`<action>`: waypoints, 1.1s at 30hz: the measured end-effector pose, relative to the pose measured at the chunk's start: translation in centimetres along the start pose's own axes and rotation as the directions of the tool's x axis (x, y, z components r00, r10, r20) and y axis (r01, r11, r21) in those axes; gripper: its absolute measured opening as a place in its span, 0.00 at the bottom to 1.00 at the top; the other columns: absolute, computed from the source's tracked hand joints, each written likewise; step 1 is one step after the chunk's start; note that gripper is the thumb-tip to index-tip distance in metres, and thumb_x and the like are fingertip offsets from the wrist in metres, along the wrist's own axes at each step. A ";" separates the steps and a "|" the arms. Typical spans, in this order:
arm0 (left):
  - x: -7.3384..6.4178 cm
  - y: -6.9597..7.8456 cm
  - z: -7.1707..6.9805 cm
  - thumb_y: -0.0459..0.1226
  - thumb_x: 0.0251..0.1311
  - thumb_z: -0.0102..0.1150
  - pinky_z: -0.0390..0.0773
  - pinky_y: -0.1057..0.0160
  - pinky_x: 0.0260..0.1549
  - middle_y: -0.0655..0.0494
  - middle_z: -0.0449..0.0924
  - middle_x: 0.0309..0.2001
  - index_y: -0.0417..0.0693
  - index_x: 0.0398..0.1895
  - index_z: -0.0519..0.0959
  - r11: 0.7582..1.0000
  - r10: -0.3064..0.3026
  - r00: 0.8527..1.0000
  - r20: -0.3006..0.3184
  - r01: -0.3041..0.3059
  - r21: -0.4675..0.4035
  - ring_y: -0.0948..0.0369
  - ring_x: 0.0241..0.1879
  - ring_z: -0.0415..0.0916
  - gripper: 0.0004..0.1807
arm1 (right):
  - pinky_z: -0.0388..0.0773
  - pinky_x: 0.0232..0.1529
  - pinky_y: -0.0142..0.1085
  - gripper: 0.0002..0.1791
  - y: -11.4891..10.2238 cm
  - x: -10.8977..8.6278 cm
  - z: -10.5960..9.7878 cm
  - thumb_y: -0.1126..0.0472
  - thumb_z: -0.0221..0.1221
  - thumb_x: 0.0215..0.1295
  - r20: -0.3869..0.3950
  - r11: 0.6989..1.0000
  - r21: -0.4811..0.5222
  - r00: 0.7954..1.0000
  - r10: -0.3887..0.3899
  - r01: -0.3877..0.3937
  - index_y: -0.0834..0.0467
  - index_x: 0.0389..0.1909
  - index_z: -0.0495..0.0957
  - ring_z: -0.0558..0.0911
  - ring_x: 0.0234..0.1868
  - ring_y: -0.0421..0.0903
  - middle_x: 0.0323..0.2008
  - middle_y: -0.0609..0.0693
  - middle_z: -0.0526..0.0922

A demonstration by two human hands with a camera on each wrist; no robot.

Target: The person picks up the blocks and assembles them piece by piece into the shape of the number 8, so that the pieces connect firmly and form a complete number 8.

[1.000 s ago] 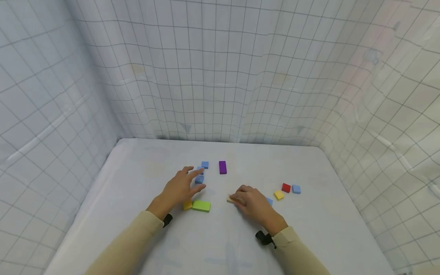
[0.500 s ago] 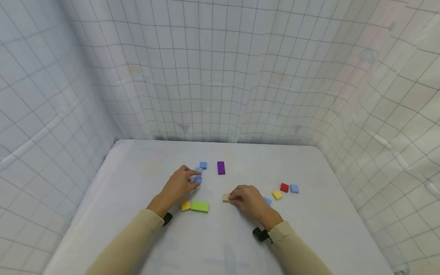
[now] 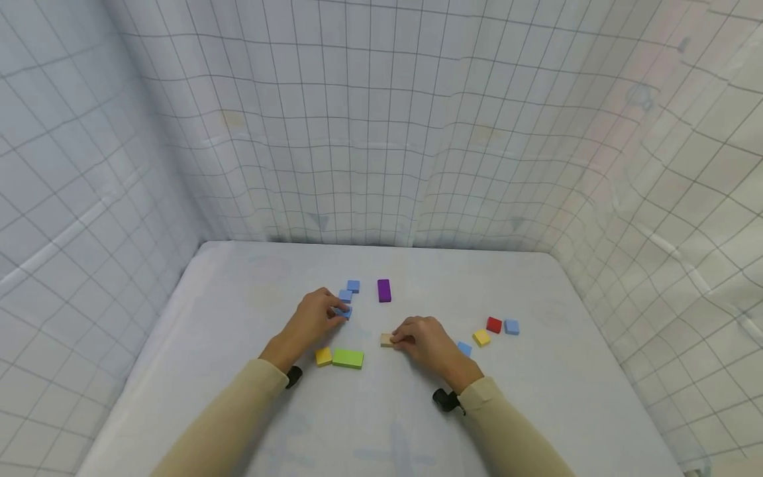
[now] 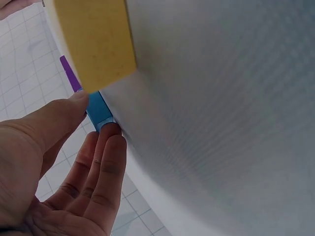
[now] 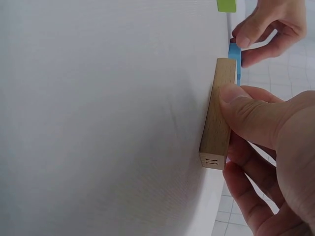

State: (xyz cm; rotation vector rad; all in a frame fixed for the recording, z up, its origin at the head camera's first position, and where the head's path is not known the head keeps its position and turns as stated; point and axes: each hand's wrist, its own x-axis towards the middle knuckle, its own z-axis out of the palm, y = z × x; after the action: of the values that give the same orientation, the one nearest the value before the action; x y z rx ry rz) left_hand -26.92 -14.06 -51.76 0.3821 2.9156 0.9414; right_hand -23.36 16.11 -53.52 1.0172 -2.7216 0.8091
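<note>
My left hand (image 3: 312, 321) pinches a small blue block (image 4: 101, 110) between thumb and fingertips, low at the white table. Two more blue blocks, a nearer one (image 3: 345, 296) and a farther one (image 3: 354, 286), lie just beyond it. In my right hand (image 3: 426, 342) is a plain wooden block (image 5: 217, 115), its thumb flat on one face and the fingers behind. Two short dark marks show on the block's end. In the head view the hand covers most of this block, and only its left end peeks out.
Near my left wrist lie a yellow block (image 3: 324, 357) and a lime-green block (image 3: 348, 358). A purple block (image 3: 384, 290) lies farther back. Right of my right hand are a blue block (image 3: 464, 348), a yellow one (image 3: 481, 338), a red one (image 3: 493, 324) and another blue one (image 3: 511, 327).
The left hand's spread fingers have closed in on the nearest blue block. My right hand has shifted slightly left with the wooden block.
</note>
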 end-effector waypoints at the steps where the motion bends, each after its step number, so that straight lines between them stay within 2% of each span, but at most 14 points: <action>1: 0.1 0.0 0.0 0.29 0.71 0.80 0.93 0.51 0.55 0.46 0.86 0.52 0.44 0.54 0.96 1.000 0.003 1.000 -0.002 -0.003 -0.004 0.53 0.49 0.90 0.11 | 0.95 0.57 0.41 0.07 0.0 0.1 0.0 0.69 0.80 0.70 0.002 1.000 0.000 1.000 0.001 -0.001 0.58 0.46 0.98 0.97 0.51 0.48 0.47 0.51 0.99; 8: 0.4 0.1 0.2 0.27 0.71 0.79 0.92 0.52 0.55 0.45 0.85 0.50 0.40 0.50 0.97 0.999 0.007 1.000 -0.009 -0.007 -0.041 0.53 0.49 0.89 0.08 | 0.94 0.57 0.40 0.07 0.3 0.3 0.0 0.69 0.80 0.70 0.002 1.000 0.010 1.000 0.005 -0.005 0.58 0.45 0.98 0.97 0.51 0.47 0.46 0.50 0.99; 18: 0.6 0.6 0.4 0.27 0.70 0.80 0.92 0.54 0.51 0.46 0.88 0.51 0.41 0.44 0.97 0.999 0.030 1.000 0.003 -0.030 -0.042 0.55 0.46 0.90 0.04 | 0.95 0.57 0.41 0.07 0.6 0.2 0.3 0.70 0.80 0.69 -0.018 1.000 0.012 1.000 -0.009 0.009 0.58 0.44 0.98 0.97 0.50 0.47 0.46 0.50 0.99; 27: 0.7 1.3 0.6 0.29 0.70 0.81 0.93 0.55 0.53 0.48 0.90 0.51 0.42 0.45 0.97 0.998 0.004 0.999 0.047 -0.001 -0.068 0.55 0.47 0.90 0.04 | 0.94 0.60 0.40 0.07 0.9 0.8 0.1 0.68 0.80 0.71 0.013 0.998 0.037 0.999 0.045 -0.046 0.58 0.48 0.98 0.97 0.53 0.48 0.48 0.51 0.99; 33: 0.9 1.9 0.8 0.31 0.71 0.82 0.93 0.55 0.54 0.50 0.89 0.50 0.44 0.44 0.96 0.998 -0.022 0.997 0.073 0.027 -0.063 0.56 0.47 0.88 0.03 | 0.94 0.59 0.43 0.07 0.9 0.9 -0.1 0.69 0.79 0.71 0.006 0.998 0.049 0.999 0.038 -0.038 0.59 0.46 0.98 0.97 0.53 0.49 0.48 0.51 0.99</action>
State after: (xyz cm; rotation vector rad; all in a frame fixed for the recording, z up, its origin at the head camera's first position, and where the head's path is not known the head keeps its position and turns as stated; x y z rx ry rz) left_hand -27.26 -11.94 -51.26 0.3679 2.8109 0.9924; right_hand -24.61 16.26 -53.57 0.9808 -2.7458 0.8856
